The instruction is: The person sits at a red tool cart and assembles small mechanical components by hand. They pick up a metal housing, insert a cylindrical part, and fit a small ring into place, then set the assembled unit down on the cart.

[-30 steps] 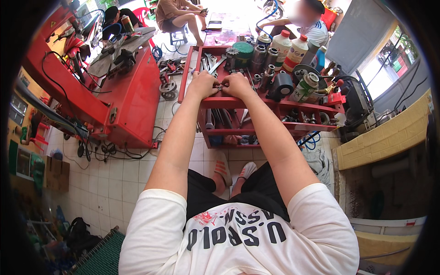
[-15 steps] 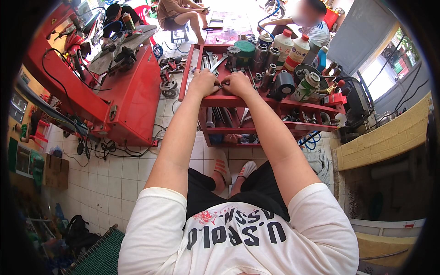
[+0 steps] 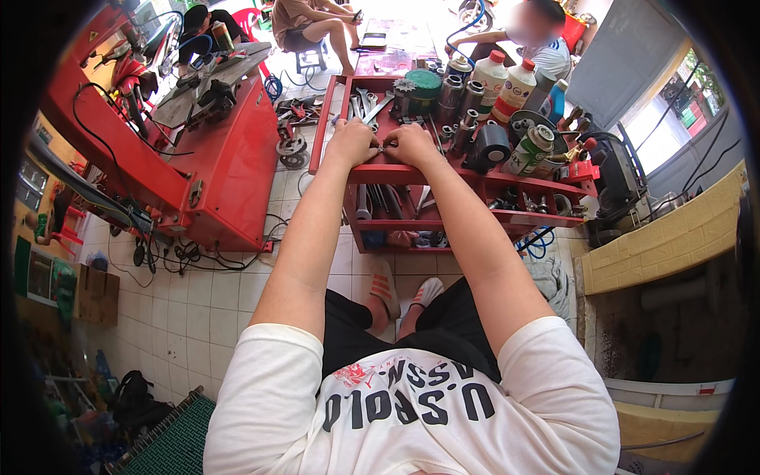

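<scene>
Hardly anything has shifted: left hand (image 3: 354, 145) and right hand (image 3: 412, 146) keep their fingers bunched, seemingly pinching a small part (image 3: 381, 150) between their tips, cart (image 3: 392, 178) below, wrenches (image 3: 366, 103) beyond; slow, fiddly work, I'd say.

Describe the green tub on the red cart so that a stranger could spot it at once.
Find the red tool cart in front of the person. On its top, beyond the right hand, stands a squat round tub. Its green colour sets it apart from the grey metal cylinders just to its right.
</scene>
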`<state>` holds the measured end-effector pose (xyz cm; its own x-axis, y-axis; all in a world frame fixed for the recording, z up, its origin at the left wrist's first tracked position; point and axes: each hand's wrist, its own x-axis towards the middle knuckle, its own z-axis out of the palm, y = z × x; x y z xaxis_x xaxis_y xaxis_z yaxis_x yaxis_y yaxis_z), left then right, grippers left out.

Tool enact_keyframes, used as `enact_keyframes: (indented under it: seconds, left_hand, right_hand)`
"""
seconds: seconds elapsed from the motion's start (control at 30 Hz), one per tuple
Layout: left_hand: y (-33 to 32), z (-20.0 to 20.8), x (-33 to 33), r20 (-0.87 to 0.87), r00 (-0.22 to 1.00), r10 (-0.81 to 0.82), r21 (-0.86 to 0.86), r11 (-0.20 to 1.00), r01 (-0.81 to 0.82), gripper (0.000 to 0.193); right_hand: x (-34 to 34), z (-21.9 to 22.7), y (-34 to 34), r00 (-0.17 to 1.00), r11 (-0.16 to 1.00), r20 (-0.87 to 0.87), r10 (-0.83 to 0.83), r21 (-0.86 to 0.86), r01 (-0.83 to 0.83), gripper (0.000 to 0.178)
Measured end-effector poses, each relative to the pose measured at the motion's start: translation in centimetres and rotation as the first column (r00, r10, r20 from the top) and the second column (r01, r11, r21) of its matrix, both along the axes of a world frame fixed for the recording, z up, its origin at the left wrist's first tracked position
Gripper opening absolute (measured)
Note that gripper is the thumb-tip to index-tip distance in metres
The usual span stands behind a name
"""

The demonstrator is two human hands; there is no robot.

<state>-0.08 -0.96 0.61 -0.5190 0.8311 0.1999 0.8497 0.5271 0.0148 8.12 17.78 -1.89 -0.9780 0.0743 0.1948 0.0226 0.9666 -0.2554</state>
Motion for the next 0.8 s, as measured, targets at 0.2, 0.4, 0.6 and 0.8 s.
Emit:
enact_keyframes:
  seconds: [0.2,0.4,0.6,0.8]
  left_hand:
    - [0.09,0.17,0.16,0.006,1.000,0.008,0.004,1.000,-0.008,0.020]
    - [0.01,0.18,0.14,-0.007,1.000,0.005,0.006,1.000,-0.004,0.021]
    - [-0.01,0.19,0.15,0.006,1.000,0.011,-0.003,1.000,-0.011,0.021]
    - [0.20,0.13,0.02,-0.003,1.000,0.025,0.015,1.000,-0.025,0.019]
  right_hand:
    - [0.07,0.11,0.05,1.000,1.000,-0.005,0.001,-0.007,-0.001,0.027]
    - [-0.12,-0.08,0.12,1.000,1.000,-0.010,-0.001,-0.014,0.000,0.027]
    - [-0.15,-0.19,0.10,1.000,1.000,-0.010,-0.004,-0.014,0.004,0.027]
    - [-0.16,-0.08,-0.08,1.000,1.000,0.001,-0.008,-0.016,0.008,0.026]
